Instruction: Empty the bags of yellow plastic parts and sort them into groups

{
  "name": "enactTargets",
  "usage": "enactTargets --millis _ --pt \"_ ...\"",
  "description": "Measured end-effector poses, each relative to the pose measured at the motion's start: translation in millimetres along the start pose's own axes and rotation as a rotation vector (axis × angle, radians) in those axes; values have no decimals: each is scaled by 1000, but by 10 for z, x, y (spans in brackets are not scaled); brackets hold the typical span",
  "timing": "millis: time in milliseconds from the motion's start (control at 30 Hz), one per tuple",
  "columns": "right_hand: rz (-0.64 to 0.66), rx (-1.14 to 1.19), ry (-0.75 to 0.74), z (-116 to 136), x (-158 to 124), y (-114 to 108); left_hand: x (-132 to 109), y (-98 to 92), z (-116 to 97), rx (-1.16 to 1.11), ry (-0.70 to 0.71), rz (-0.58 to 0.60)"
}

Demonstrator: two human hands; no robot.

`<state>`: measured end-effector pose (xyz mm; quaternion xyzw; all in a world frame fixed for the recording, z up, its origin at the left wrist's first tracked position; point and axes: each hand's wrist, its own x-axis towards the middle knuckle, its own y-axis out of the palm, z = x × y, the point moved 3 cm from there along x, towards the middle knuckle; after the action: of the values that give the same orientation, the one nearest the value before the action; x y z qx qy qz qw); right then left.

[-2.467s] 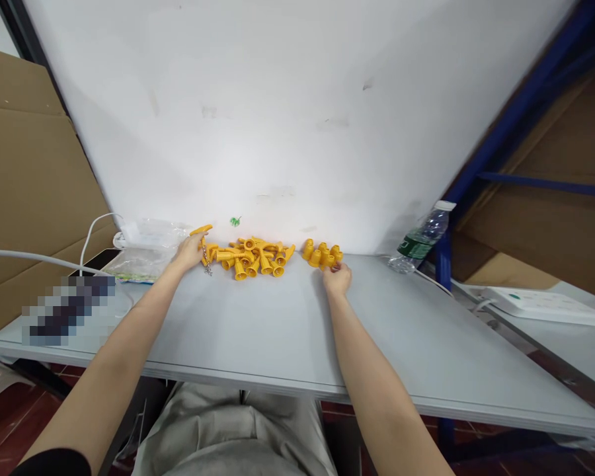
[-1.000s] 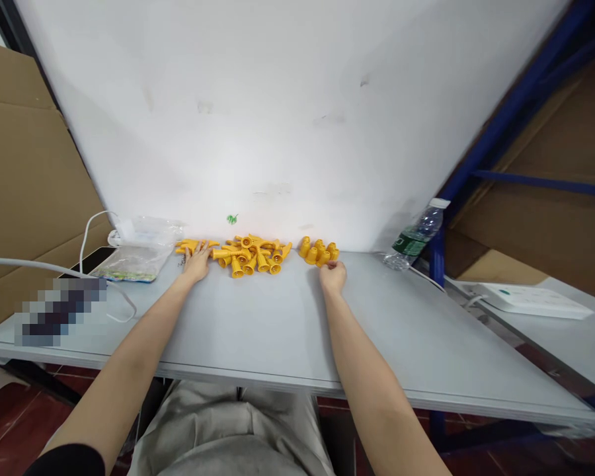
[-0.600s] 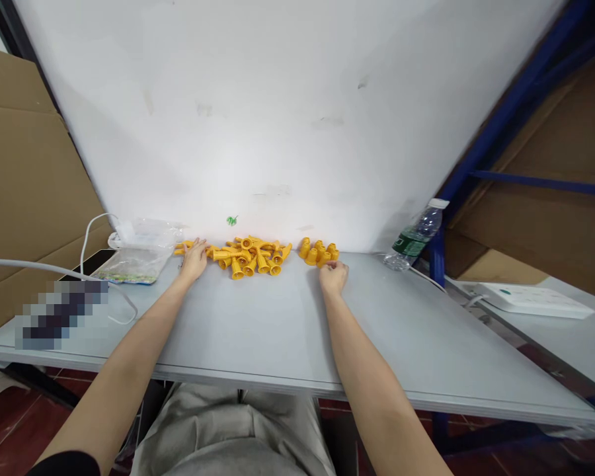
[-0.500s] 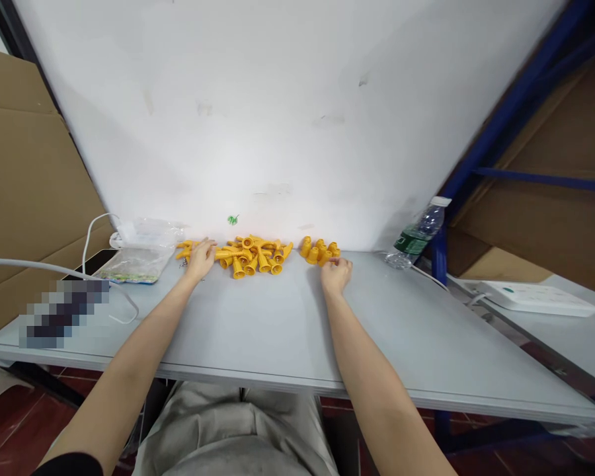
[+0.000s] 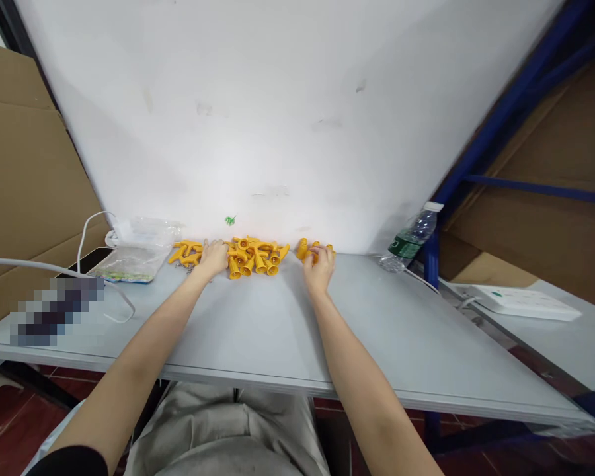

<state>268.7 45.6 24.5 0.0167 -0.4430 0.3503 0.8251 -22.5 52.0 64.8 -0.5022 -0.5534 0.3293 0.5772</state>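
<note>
A pile of yellow plastic pieces (image 5: 258, 254), several with open flared ends, lies against the white panel. My left hand (image 5: 215, 256) reaches into the pile's left part, its fingertips hidden among the pieces. Left of it are curved yellow hook-like pieces (image 5: 184, 251) and some small shiny metal bits (image 5: 184, 268). To the right stands a smaller group of yellow cup-shaped pieces (image 5: 302, 247). My right hand (image 5: 320, 268) is at this group, thumb and fingers bent around one cup-shaped piece and hiding part of the others.
A clear plastic bag (image 5: 133, 258), white cable (image 5: 86, 241) and dark flat object (image 5: 96, 261) lie left, near cardboard (image 5: 30, 178). At right, a bottle with a green label (image 5: 409, 241) leans by a blue frame (image 5: 431, 264); a white power strip (image 5: 525, 302) is beyond.
My left hand has moved right, into the yellow pile, uncovering the curved pieces. My right hand has shifted left and farther in over the cup-shaped pieces. The view has moved slightly.
</note>
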Motion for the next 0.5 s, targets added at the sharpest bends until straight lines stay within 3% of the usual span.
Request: enactTargets --millis 133,233,400,500 --pt "69 11 -118 283 -91 94 -31 -121 17 -173 -101 -77" --pt "200 44 -272 547 -222 185 -60 -126 -34 -502 -143 -147" --pt "403 52 -462 879 -455 300 -88 36 -228 -1196 -59 -159" --pt "485 51 -500 947 -536 341 -138 149 -324 -1413 -19 -142"
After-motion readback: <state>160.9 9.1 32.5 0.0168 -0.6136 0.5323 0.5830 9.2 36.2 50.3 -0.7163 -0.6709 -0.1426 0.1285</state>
